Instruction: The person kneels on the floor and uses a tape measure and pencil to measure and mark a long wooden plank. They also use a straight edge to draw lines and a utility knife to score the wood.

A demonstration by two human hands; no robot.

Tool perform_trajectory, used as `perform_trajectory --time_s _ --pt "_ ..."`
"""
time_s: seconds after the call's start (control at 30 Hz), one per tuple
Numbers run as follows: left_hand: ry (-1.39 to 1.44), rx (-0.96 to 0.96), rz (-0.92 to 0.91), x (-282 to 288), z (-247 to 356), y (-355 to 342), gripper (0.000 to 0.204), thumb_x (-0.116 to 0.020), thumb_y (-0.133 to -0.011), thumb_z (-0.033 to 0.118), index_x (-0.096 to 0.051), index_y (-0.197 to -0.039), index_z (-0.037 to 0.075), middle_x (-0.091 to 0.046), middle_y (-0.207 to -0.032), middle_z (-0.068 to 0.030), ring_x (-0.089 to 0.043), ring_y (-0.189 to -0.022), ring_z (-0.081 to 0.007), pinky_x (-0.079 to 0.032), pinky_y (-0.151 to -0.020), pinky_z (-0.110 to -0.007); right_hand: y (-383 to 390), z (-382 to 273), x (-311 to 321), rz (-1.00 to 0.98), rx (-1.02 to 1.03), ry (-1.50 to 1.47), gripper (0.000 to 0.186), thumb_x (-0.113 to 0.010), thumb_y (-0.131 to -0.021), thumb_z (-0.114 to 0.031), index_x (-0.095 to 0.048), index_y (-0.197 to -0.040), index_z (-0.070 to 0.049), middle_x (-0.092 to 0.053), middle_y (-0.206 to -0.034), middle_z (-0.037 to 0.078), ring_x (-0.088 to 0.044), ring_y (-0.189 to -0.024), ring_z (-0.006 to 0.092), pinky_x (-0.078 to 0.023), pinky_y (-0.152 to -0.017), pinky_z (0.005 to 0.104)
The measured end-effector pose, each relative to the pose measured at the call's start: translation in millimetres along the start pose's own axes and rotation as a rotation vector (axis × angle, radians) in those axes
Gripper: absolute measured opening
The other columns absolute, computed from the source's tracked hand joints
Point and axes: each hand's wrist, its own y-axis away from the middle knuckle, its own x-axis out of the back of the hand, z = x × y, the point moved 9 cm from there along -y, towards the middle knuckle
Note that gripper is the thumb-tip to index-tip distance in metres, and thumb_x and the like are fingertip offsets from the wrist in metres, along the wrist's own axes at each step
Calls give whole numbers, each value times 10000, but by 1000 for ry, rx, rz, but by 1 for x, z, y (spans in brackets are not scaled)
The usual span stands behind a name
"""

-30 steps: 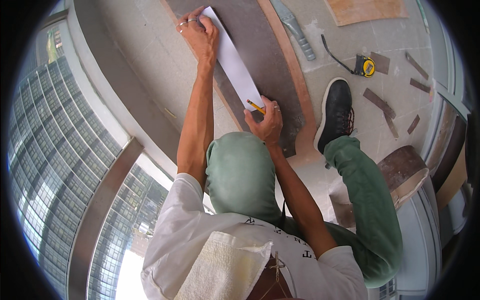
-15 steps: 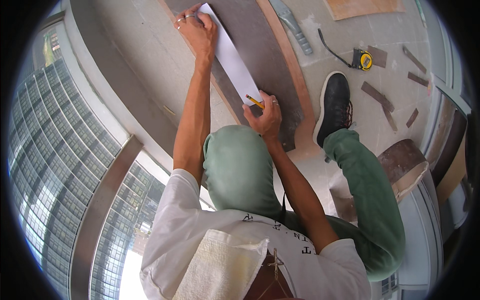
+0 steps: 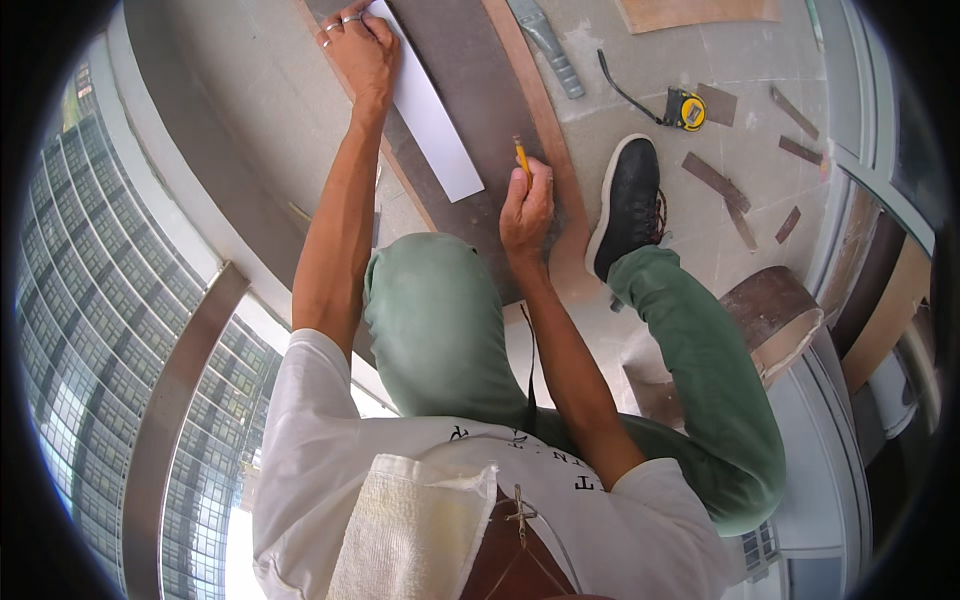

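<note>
A long white strip (image 3: 428,105) with straight edges lies on a dark brown board (image 3: 480,75). My left hand (image 3: 360,55), with rings on its fingers, grips the strip's far end, its fingers bent over the left edge. Closer to me, my right hand (image 3: 528,210) is closed around a yellow pencil (image 3: 522,157), which sticks up out of the fist. That hand is over the board, to the right of the strip's near end and apart from it. Paler, reddish-brown edging (image 3: 557,150) runs along the board's right side.
Right of the board, a grey tool with a ribbed handle (image 3: 560,70) and a yellow-black tape measure (image 3: 686,110) lie on the floor. Several brown offcuts (image 3: 715,180) are scattered there. My shoe (image 3: 630,200) stands beside the board. A curved brown piece (image 3: 770,310) lies behind my leg.
My right hand has let go of the strip's near end and moved right with the pencil, which now points more upright. My left hand stays at the far end. The whole view has shifted slightly.
</note>
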Motion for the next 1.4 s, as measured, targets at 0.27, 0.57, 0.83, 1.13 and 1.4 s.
perform_trajectory --time_s 0.27,0.57,0.83,1.13,1.4 --pt "-64 26 61 8 8 -2 291 -474 -934 118 -698 -1111 57 -631 -1106 -214 -504 -1121 -365 -359 -1031 -484 -67 29 63 271 17 265 312 -492 -980 -151 -547 -1232 25 -593 -1100 233 -571 -1052 403 -444 -923 460" --pt "-92 10 35 9 14 0 289 -487 -925 132 -661 -1152 95 -608 -1201 -168 -498 -1202 -365 -345 -1060 -505 -110 -35 47 200 148 275 430 -620 -881 -77 -522 -1295 -13 -524 -1274 198 -483 -1215 390 -394 -1019 462" --pt "-156 71 -24 3 20 -5 306 -476 -925 122 -630 -1190 117 -590 -1244 -143 -481 -1233 -364 -319 -1079 -498 -194 -35 1 -7 250 410 444 -711 -836 -176 -587 -1242 -46 -576 -1194 184 -541 -1112 364 -434 -974 448" --pt "-185 140 -89 2 17 -6 301 -498 -896 107 -625 -1168 126 -576 -1230 -127 -455 -1232 -357 -302 -1064 -486 -136 -75 -37 -312 37 186 442 -477 -1003 -352 -512 -1248 14 -653 -1046 301 -622 -980 483 -484 -855 518" --pt "-202 138 -87 0 17 -8 293 -521 -870 89 -630 -1138 134 -581 -1211 -105 -456 -1204 -344 -315 -1036 -481 -114 -80 -97 -584 -93 237 433 -403 -1038 -387 -459 -1228 -1 -663 -990 314 -631 -941 504 -489 -824 572"
